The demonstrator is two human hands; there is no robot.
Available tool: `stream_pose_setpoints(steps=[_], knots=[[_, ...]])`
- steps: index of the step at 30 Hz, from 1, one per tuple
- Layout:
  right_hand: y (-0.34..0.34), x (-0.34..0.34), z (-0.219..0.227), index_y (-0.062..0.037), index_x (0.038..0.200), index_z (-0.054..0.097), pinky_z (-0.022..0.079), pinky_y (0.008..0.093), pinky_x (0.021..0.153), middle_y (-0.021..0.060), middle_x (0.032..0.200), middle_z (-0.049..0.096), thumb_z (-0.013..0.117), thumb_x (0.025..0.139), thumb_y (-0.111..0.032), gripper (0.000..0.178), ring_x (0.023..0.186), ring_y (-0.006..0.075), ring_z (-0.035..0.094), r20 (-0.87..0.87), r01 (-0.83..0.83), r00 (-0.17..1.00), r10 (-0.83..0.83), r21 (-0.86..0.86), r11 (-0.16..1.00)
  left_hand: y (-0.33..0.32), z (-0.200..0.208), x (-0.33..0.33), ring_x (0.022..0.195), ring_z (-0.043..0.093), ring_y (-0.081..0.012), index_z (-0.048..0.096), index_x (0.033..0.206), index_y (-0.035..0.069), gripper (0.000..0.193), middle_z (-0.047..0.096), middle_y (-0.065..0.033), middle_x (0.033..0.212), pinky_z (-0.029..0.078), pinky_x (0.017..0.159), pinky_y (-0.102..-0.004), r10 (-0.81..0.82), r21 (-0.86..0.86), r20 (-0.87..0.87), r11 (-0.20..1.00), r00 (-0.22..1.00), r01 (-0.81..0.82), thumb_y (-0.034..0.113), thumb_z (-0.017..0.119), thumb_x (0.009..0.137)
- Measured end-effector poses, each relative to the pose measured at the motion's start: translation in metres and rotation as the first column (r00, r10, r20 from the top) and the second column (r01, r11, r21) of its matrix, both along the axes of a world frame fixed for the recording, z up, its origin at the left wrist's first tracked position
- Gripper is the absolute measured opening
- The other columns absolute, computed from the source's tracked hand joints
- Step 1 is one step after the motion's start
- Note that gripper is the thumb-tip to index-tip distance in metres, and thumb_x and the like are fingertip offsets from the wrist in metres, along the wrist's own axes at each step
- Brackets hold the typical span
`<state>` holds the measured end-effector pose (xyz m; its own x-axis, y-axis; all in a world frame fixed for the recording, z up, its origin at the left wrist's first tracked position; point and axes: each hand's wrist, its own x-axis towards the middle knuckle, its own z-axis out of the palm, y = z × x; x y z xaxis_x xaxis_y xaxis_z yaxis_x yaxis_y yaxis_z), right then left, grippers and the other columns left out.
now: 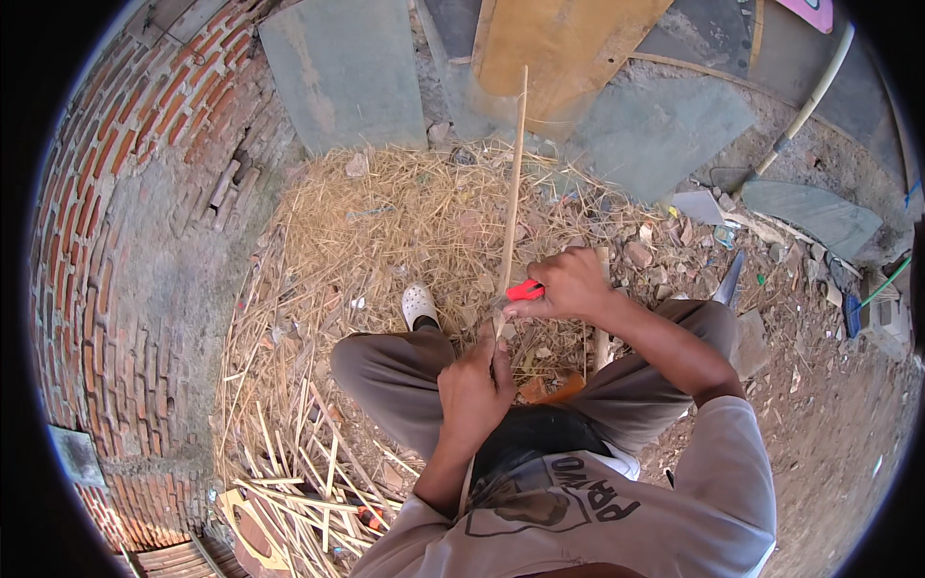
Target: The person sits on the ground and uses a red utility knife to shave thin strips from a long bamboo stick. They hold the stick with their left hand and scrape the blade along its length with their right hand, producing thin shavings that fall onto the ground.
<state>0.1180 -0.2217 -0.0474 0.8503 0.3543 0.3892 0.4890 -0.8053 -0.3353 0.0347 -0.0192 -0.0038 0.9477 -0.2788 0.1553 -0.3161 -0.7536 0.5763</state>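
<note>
A long, thin bamboo strip [514, 183] points away from me, its far end up near the leaning boards. My left hand [477, 387] is closed round its near part, thumb and fingers pressed together on it. My right hand [570, 285] grips a red-handled cutter knife [525, 290] just beyond the left hand. The knife's tip end lies against or very close to the strip; its blade is too small to make out. Both hands are in front of my lap, between my bent knees.
Straw-like shavings [385, 212] cover the ground ahead. Cut strips [318, 482] are piled at the lower left. A brick wall [125, 193] rises on the left. Boards [342, 72] lean at the back. Behind my right knee a blade-like metal piece [729, 279] sticks up. Rubble [638, 254] lies right.
</note>
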Motion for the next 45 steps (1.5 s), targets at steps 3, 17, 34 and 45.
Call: stream_pose_setpoints(steps=[3, 17, 34, 45], knots=[[-0.003, 0.005, -0.001, -0.0107, 0.054, 0.056, 0.043, 0.0383, 0.046, 0.0067, 0.049, 0.054, 0.066, 0.066, -0.074, 0.065, 0.043, 0.0286, 0.055, 0.093, -0.003, 0.996, 0.002, 0.013, 1.0, 0.002, -0.005, 0.001, 0.061, 0.062, -0.0359, 0.058, 0.118, -0.002, 0.031, 0.062, -0.0189, 0.071, 0.048, 0.053, -0.045, -0.034, 0.017, 0.054, 0.999, 0.998, 0.033, 0.012, 0.055, 0.09], [-0.045, 0.043, -0.011, -0.0073, 0.069, 0.065, 0.05, 0.0457, 0.058, 0.0133, 0.057, 0.061, 0.052, 0.081, -0.073, 0.068, 0.058, 0.035, 0.063, -0.041, 0.335, 0.941, -0.336, -0.016, 0.942, 0.002, 0.005, -0.027, 0.059, 0.062, -0.0367, 0.061, 0.12, -0.003, 0.033, 0.059, -0.0211, 0.068, 0.048, 0.053, -0.0405, -0.053, -0.062, -0.083, 0.997, 0.995, 0.048, 0.009, 0.058, 0.089], [0.005, -0.03, -0.004, -0.007, 0.064, 0.061, 0.043, 0.0436, 0.051, 0.0119, 0.053, 0.056, 0.059, 0.073, -0.075, 0.069, 0.049, 0.0325, 0.058, -0.13, -0.059, 0.99, 0.054, -0.039, 0.997, 0.016, -0.001, -0.033, 0.055, 0.063, -0.034, 0.063, 0.114, -0.008, 0.031, 0.06, -0.0212, 0.065, 0.047, 0.051, -0.0388, -0.013, -0.074, 0.007, 0.997, 1.0, 0.013, 0.003, 0.061, 0.085], [-0.003, -0.015, -0.01, -0.0056, 0.062, 0.061, 0.044, 0.0425, 0.048, 0.0119, 0.053, 0.056, 0.061, 0.066, -0.079, 0.074, 0.048, 0.0313, 0.059, 0.009, -0.055, 0.998, 0.056, -0.043, 0.998, 0.011, -0.001, -0.03, 0.055, 0.061, -0.0345, 0.06, 0.118, -0.005, 0.034, 0.061, -0.017, 0.068, 0.048, 0.052, -0.043, -0.025, 0.018, 0.021, 1.0, 0.999, 0.025, 0.011, 0.06, 0.087]])
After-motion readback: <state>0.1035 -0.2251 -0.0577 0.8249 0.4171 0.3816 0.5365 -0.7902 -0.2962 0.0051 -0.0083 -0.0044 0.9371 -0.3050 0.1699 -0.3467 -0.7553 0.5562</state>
